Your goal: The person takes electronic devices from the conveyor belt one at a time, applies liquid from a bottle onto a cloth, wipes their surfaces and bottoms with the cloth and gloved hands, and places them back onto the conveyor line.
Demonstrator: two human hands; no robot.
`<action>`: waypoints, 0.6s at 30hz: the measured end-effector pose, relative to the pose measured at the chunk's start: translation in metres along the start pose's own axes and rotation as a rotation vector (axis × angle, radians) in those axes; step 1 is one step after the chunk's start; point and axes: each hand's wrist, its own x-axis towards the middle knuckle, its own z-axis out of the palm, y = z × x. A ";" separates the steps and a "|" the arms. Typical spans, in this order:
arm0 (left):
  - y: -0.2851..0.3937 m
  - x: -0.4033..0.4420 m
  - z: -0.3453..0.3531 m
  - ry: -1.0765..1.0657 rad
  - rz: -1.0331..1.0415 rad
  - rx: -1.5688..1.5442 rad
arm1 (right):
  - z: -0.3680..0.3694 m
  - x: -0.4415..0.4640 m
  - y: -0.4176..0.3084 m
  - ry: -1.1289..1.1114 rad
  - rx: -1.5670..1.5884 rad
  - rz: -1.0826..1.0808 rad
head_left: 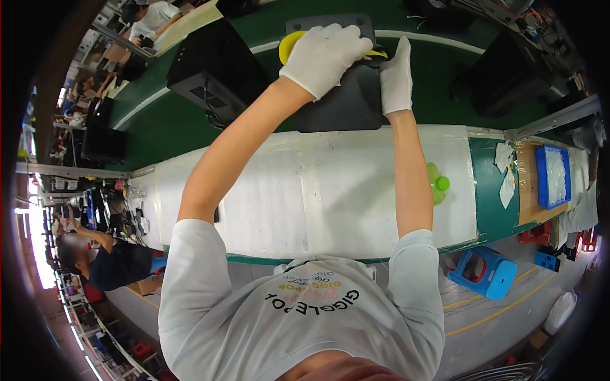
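Observation:
On the green surface at the far side of the bench stands a black device [343,105] with a dark grey upper part. My left hand [327,58], in a white glove, is closed over a yellow cloth-like item [290,47] on top of the device. Its fingers curl downward and partly hide the yellow item. At the device's right side is my right hand [397,79], also gloved, its palm against the side and its fingers straight, pointing away from me.
Black boxy devices stand left [216,66] and right [508,73]. A green bottle [436,184] lies by my right forearm. A blue tray [553,178] is at the right. Blue stool [484,273] below right. Other people [121,260] are at the left and upper left.

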 end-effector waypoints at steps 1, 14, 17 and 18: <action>0.000 -0.002 -0.001 0.002 -0.006 0.024 | 0.001 -0.004 -0.002 -0.013 -0.003 0.012; 0.017 -0.045 -0.008 0.017 0.064 -0.090 | 0.008 -0.002 -0.017 0.011 -0.011 0.110; 0.028 -0.058 -0.013 -0.087 0.086 -0.039 | -0.010 0.008 -0.010 -0.001 -0.276 0.051; 0.008 -0.052 -0.014 0.028 0.049 -0.073 | -0.012 0.007 -0.011 -0.002 -0.280 0.062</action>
